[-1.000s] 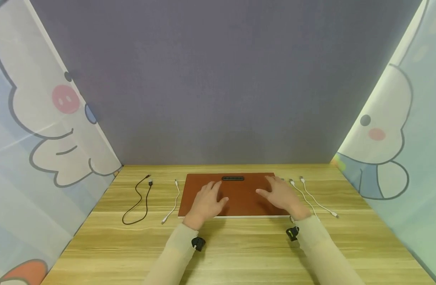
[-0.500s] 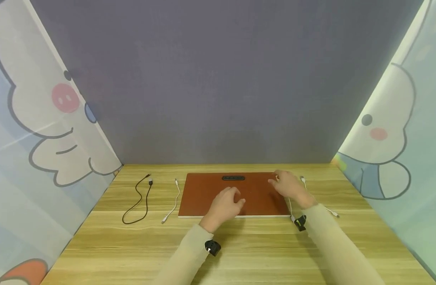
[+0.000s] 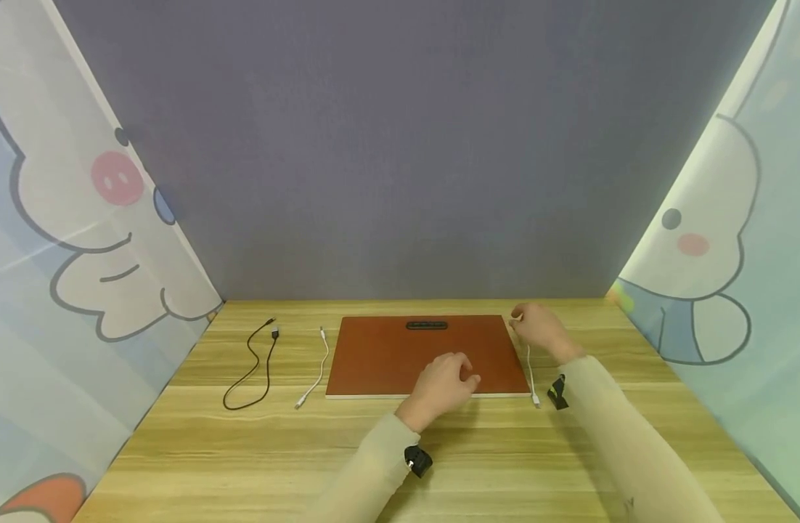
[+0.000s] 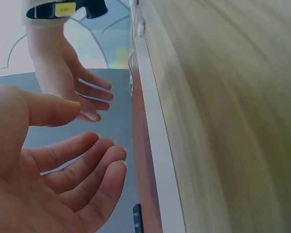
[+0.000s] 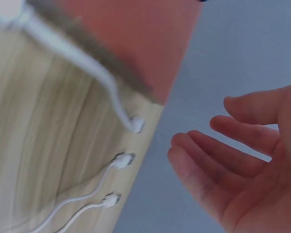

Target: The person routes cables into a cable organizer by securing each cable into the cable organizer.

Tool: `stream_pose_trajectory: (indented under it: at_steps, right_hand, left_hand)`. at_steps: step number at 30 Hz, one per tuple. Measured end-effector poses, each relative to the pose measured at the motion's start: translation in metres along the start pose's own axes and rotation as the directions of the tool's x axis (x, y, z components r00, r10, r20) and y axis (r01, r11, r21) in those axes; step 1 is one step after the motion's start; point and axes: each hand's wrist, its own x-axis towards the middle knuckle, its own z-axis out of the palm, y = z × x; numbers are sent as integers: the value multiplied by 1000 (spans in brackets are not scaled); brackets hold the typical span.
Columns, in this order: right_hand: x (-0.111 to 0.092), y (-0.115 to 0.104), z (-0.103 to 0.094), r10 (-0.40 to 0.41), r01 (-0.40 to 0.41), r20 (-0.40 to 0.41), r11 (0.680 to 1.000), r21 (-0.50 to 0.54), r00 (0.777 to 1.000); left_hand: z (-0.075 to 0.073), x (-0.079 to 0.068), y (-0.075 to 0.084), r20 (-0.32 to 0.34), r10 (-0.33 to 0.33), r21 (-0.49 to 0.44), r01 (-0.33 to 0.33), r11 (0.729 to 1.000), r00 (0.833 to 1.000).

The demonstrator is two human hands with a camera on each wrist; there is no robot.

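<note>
A brown board [image 3: 387, 356] with a white front edge lies on the table, bearing a small black slotted strip [image 3: 427, 325] near its back edge. Over the board's front edge hovers my left hand [image 3: 442, 383], fingers loosely bent and holding nothing. My right hand [image 3: 541, 328] is above the board's back right corner, near the far end of a white USB cable [image 3: 532, 374]. The right wrist view shows this hand [image 5: 247, 155] with relaxed fingers and nothing between them. There, white cable plugs [image 5: 122, 160] lie on the wood apart from the fingers.
Left of the board lie a short white cable [image 3: 323, 367] and a looped black USB cable [image 3: 268, 370]. A grey panel [image 3: 400, 181] rises behind the wooden table [image 3: 243, 465]. Printed curtains [image 3: 707, 218] close off both sides. My right arm covers other white cables in the head view.
Both hands have moved to the right. My right hand has gone from above the board to its back right corner, while the left has shifted toward the board's front edge.
</note>
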Motion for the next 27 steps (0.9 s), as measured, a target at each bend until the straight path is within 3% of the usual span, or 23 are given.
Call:
stream_pose_trajectory:
  at_steps: [7, 14, 27]
  right_hand:
    - [7, 13, 3, 22, -22, -6, 999, -29, 1000]
    - [17, 28, 6, 48, -48, 13, 997, -61, 999]
    - [30, 46, 21, 83, -81, 50, 996, -45, 995]
  left_hand:
    - [13, 4, 10, 21, 9, -37, -9, 999, 1000]
    - [24, 9, 22, 75, -8, -164, 20, 986, 997]
    - [33, 14, 34, 114, -49, -150, 66, 986, 992]
